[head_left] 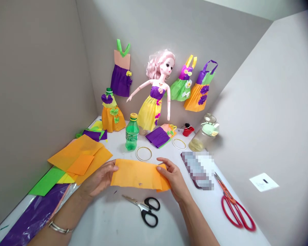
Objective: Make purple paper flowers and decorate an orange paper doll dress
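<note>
Stretched between my two hands is a strip of orange fabric-like sheet (136,174), held above the table. My left hand (102,177) pinches its left end, thumb on the front face. At the other end my right hand (173,176) grips the sheet between thumb and fingers, where a flap looks folded over. Just below the strip lie black-handled scissors (143,208), their blades pointing left. Bangles (144,154) and a green plastic bottle (132,133) with a yellow cap stand beyond the strip.
Orange sheets (79,153) and a purple sheet in plastic (36,215) cover the left side. Red-handled scissors (236,208) and a blurred phone (197,171) lie right. A doll (159,89) stands at the back. Small dresses (122,75) hang on the wall. A jug (202,136) stands back right.
</note>
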Demonstrator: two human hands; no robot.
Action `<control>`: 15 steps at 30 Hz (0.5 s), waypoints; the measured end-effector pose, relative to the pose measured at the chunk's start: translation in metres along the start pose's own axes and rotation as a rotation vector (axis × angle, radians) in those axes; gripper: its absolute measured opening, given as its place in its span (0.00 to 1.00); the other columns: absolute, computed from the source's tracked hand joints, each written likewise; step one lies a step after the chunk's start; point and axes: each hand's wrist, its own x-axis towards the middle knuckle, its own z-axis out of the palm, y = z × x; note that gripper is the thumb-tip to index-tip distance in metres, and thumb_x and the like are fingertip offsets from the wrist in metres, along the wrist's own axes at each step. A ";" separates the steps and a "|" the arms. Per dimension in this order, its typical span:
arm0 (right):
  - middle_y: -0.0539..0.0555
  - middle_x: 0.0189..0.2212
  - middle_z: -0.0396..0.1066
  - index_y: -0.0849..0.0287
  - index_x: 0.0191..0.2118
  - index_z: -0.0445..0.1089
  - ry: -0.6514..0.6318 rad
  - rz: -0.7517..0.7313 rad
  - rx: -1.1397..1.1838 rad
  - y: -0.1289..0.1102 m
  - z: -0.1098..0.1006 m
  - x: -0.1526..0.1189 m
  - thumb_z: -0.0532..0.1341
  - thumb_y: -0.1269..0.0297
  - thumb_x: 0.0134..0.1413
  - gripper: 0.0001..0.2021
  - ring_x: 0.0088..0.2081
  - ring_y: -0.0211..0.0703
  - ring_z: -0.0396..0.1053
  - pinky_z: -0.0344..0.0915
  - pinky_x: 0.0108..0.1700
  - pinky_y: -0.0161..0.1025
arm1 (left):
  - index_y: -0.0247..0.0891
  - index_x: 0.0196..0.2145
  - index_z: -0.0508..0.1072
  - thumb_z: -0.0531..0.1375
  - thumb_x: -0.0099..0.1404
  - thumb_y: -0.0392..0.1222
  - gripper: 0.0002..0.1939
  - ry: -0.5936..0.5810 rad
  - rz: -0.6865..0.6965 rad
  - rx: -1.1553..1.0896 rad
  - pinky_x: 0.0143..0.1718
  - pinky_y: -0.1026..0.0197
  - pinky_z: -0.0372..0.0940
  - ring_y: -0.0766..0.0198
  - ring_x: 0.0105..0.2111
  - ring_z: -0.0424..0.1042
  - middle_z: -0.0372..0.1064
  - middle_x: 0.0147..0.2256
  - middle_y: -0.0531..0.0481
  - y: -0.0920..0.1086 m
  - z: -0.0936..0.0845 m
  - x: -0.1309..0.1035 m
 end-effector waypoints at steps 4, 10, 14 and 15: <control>0.50 0.29 0.69 0.57 0.48 0.69 0.350 -0.196 -0.452 0.003 -0.019 0.008 0.62 0.54 0.51 0.19 0.30 0.44 0.68 0.65 0.33 0.40 | 0.40 0.24 0.60 0.61 0.53 0.42 0.12 0.161 0.087 0.531 0.29 0.65 0.56 0.67 0.24 0.61 0.60 0.22 0.59 0.001 -0.018 0.010; 0.55 0.37 0.69 0.57 0.47 0.67 0.500 -0.304 -0.715 0.004 -0.028 0.009 0.57 0.59 0.54 0.15 0.33 0.45 0.64 0.60 0.39 0.43 | 0.41 0.23 0.56 0.59 0.51 0.44 0.12 0.266 0.130 0.726 0.23 0.66 0.45 0.70 0.21 0.48 0.48 0.20 0.62 -0.005 -0.038 0.020; 0.49 0.26 0.67 0.55 0.33 0.67 0.306 -0.298 -0.778 0.010 -0.007 0.002 0.57 0.57 0.57 0.08 0.27 0.41 0.64 0.59 0.32 0.37 | 0.42 0.25 0.55 0.57 0.52 0.44 0.11 0.290 0.139 0.752 0.23 0.66 0.45 0.69 0.21 0.48 0.48 0.21 0.62 -0.010 -0.039 0.021; 0.48 0.24 0.67 0.55 0.32 0.66 0.230 -0.285 -0.803 0.013 0.001 0.000 0.58 0.57 0.57 0.07 0.26 0.40 0.64 0.59 0.30 0.36 | 0.42 0.26 0.55 0.57 0.52 0.44 0.11 0.291 0.140 0.758 0.23 0.66 0.45 0.69 0.21 0.48 0.48 0.22 0.62 -0.011 -0.039 0.021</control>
